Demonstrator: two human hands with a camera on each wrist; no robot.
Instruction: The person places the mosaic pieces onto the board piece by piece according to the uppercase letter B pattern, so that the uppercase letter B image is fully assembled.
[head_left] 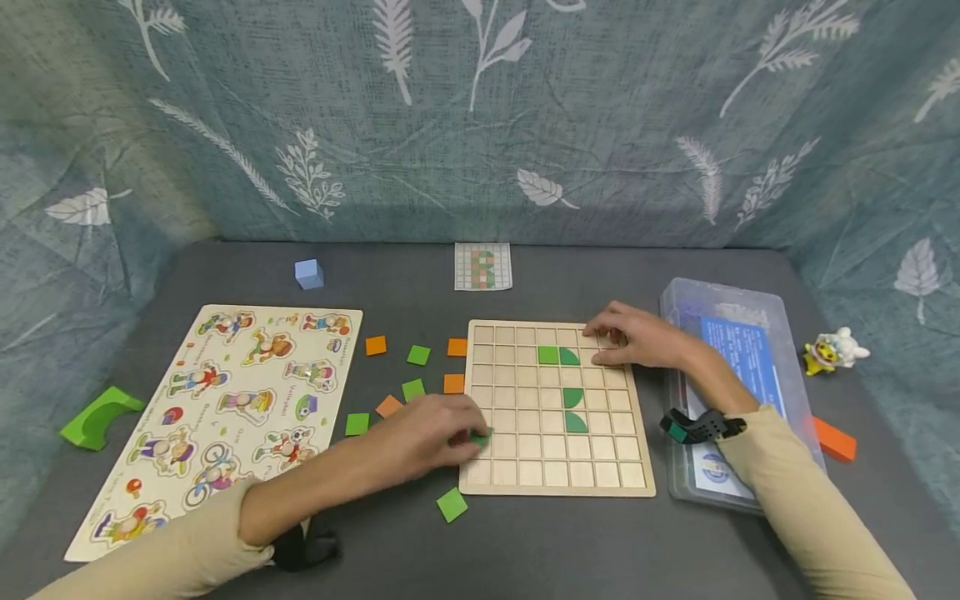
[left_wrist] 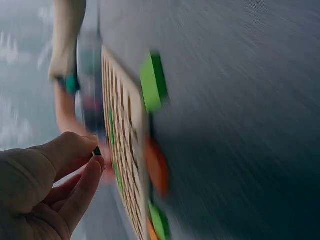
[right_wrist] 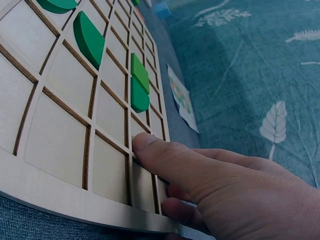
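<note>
Grey felt tabletop (head_left: 420, 533) with a leafy teal curtain draped behind and around it, so everything's sitting in a little cloth booth. Dead centre is the wooden grid board (head_left: 555, 475), and it's already carrying a green square (head_left: 548, 355) plus three green quarter-round pieces in its cells.

Left hand (head_left: 427, 433) is pinching a small green tile (head_left: 481, 436) between thumb and fingertips right at the board's left edge, low down; the left wrist view is blurry but shows the same pinch. Right hand (head_left: 633, 335) is lying flat with straight fingers on the board's top right corner, holding nothing, probably pinning it so it isn't sliding.

Spare green and orange tiles (head_left: 417, 355) are lying scattered just left of the board, within easy reach. A pattern card (head_left: 483, 267) is resting beyond the board, likely as the reference.
</note>
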